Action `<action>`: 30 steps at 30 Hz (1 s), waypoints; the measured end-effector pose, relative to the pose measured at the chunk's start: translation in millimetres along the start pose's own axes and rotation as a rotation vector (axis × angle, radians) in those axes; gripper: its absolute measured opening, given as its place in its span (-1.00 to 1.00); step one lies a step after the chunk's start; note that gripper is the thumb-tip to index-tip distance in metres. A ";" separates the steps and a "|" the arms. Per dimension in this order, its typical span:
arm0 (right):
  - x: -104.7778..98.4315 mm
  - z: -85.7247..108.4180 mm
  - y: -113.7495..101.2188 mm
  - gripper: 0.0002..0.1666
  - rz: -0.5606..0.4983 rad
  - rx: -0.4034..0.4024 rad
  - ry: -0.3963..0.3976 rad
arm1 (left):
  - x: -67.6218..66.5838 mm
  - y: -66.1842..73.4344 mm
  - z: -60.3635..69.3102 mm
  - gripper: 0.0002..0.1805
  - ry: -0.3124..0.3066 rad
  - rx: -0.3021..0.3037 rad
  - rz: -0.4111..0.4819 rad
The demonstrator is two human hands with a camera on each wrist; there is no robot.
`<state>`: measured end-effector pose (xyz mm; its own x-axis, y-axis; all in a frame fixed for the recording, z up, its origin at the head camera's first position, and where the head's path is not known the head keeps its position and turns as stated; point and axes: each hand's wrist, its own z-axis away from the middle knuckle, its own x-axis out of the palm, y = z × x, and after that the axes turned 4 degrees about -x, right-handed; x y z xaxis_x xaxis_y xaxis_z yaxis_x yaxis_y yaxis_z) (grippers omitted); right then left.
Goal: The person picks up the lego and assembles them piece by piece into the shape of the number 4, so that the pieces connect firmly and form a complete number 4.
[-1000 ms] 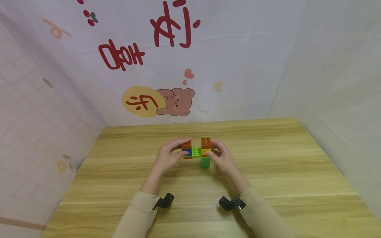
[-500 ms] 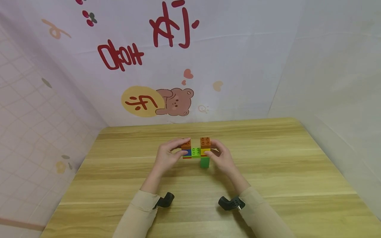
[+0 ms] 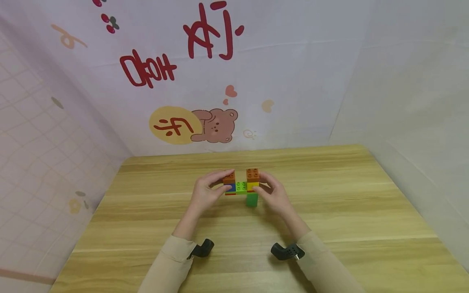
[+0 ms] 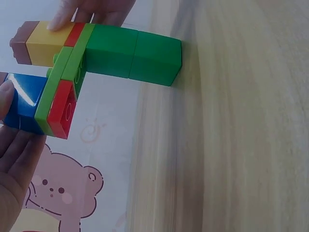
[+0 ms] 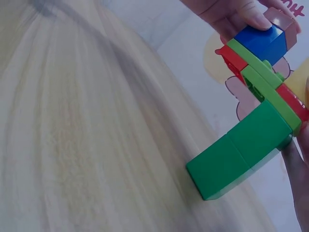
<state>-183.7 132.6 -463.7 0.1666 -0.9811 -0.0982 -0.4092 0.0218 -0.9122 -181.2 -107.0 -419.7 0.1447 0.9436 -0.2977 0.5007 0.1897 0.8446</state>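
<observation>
A toy building-block model is held between both hands. Its dark green column [image 4: 130,53] points down at the table; I cannot tell if it touches. A light green plate [image 3: 241,187] spans the column's top, with a red block [image 4: 62,111] under its left end. On the left side, my left hand [image 3: 206,192] pinches the blue block [image 5: 263,43] and the brown block on it. My right hand [image 3: 274,194] pinches the yellow block [image 4: 46,44], with thumb in front and fingers behind. Below the yellow is a thin red layer; a brown block [image 3: 253,174] caps it.
The wood-grain table [image 3: 234,260] stretches out around both hands. Behind it hangs a white cloth [image 3: 293,73] with a printed bear and red lettering. Black curved mounts [image 3: 203,248] sit at both sleeve cuffs.
</observation>
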 end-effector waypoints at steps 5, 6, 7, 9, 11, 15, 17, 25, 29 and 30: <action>-3.2 0.1 -2.9 -0.49 0.034 0.040 0.060 | 2.2 1.1 -0.7 -0.51 0.032 -0.055 0.040; -3.5 0.0 -4.2 -0.49 0.038 0.048 0.069 | 2.7 1.5 -0.8 -0.51 0.044 -0.069 0.042; -3.8 0.1 -5.2 -0.48 0.042 0.054 0.076 | 3.3 2.1 -1.0 -0.51 0.055 -0.084 0.044; -4.2 0.3 -6.9 -0.48 0.048 0.068 0.080 | 4.5 3.2 -1.3 -0.50 0.077 -0.108 0.047; -4.3 0.4 -7.9 -0.48 0.052 0.083 0.085 | 6.1 3.0 -1.3 -0.50 0.097 -0.126 0.055; -4.0 0.9 -9.4 -0.48 0.063 0.116 0.097 | 8.4 2.8 -1.6 -0.50 0.122 -0.149 0.085; -3.9 1.3 -10.0 -0.47 0.072 0.133 0.102 | 9.0 2.6 -1.3 -0.50 0.126 -0.165 0.094; -4.1 2.5 -11.5 -0.44 0.085 0.165 0.145 | 8.6 5.2 0.1 -0.46 0.109 -0.235 0.113; -0.9 3.3 -30.0 -0.44 0.088 0.197 0.153 | 9.0 16.6 0.2 -0.47 0.110 -0.275 0.112; 0.1 3.6 -36.2 -0.44 0.094 0.203 0.154 | 9.7 16.2 0.0 -0.47 0.115 -0.284 0.111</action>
<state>-165.7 132.3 -432.1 -0.0086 -0.9903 -0.1386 -0.2253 0.1370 -0.9646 -171.7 -94.8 -408.9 0.0791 0.9843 -0.1580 0.2267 0.1366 0.9643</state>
